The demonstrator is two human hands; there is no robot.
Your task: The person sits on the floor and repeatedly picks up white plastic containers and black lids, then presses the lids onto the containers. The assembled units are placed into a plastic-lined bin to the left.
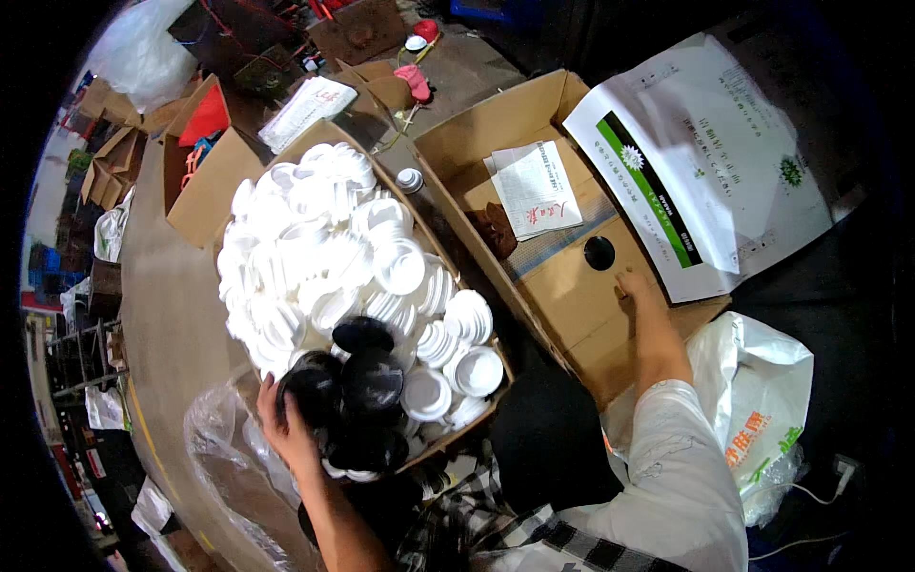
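Note:
White round plastic lids (400,265) fill a cardboard box (495,405) in front of me, heaped to its top. Several black round lids (372,379) lie on the near left part of the heap. My left hand (289,437) has its fingers curved at the left edge of a black lid (313,389), apparently gripping it. To the right, my right hand (633,286) reaches into a second cardboard box (562,324) with its fingers apart and nothing in them. Just beyond its fingertips, a single black disc (599,253) rests apart from the hand.
A folded printed paper (536,189) and a brown piece (496,231) lie in the right box. A large printed sheet (753,172) covers its right side. A white plastic bag (753,377) stands nearby. Clear plastic film (224,448) hangs at left, below an open carton (200,205).

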